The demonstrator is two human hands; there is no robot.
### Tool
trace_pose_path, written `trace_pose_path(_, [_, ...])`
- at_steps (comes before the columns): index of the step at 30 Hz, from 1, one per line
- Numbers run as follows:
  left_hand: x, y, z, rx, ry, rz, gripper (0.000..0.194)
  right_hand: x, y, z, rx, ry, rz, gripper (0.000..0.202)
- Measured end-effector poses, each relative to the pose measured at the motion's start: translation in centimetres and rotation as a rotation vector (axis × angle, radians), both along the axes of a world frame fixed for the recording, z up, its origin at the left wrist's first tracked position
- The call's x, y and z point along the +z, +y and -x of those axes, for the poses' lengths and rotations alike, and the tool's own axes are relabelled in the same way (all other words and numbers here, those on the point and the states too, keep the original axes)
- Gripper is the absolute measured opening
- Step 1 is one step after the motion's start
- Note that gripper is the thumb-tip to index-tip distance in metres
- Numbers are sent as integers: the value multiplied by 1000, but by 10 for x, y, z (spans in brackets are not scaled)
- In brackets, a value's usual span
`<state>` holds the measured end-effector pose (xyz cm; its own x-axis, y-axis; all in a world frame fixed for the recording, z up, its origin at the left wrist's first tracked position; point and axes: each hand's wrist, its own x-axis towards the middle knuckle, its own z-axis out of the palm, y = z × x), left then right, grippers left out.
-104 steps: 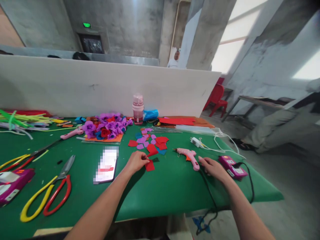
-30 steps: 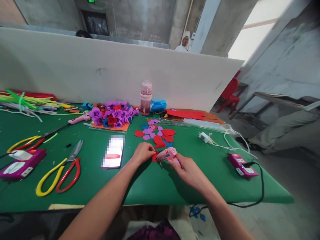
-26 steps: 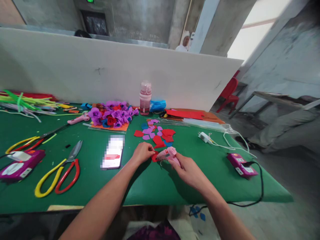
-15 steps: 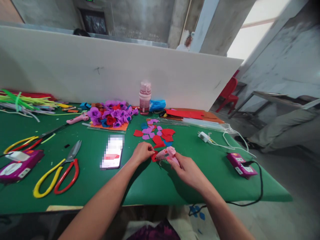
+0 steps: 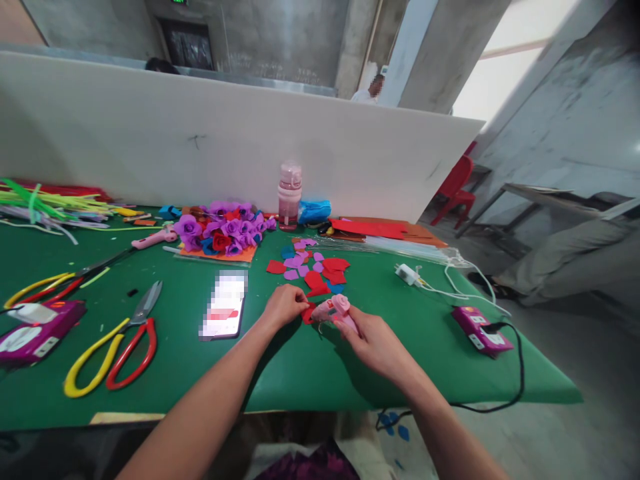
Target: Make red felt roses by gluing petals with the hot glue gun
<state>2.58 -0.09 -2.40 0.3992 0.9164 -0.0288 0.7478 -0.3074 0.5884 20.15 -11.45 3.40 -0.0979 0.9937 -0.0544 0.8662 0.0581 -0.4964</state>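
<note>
My left hand point(image 5: 286, 307) pinches a small red piece point(image 5: 308, 313) just above the green table point(image 5: 280, 380). My right hand point(image 5: 367, 330) is wrapped round a pink glue gun point(image 5: 334, 309), whose front end points left and meets the red piece near my left fingertips. Beyond my hands lie loose red petals point(image 5: 335, 269), purple petals point(image 5: 303, 270) and a few blue ones. A phone point(image 5: 226, 303) with a lit screen lies left of my left hand.
Scissors point(image 5: 146, 307) and purple power strips point(image 5: 483, 330) lie at both sides. Flowers point(image 5: 225, 230), a pink bottle point(image 5: 290, 197) and red sheets point(image 5: 370, 229) stand or lie along the white partition point(image 5: 240, 140). Two people are partly visible behind it.
Both hands and the glue gun hold nearly the same place. Behind the partition, the person at the right has shifted slightly.
</note>
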Motion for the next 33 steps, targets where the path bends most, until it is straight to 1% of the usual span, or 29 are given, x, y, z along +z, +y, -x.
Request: trace_pose_path(33, [4, -2, -1, -7, 3, 4, 16, 0, 0, 4, 3, -25, 6, 31])
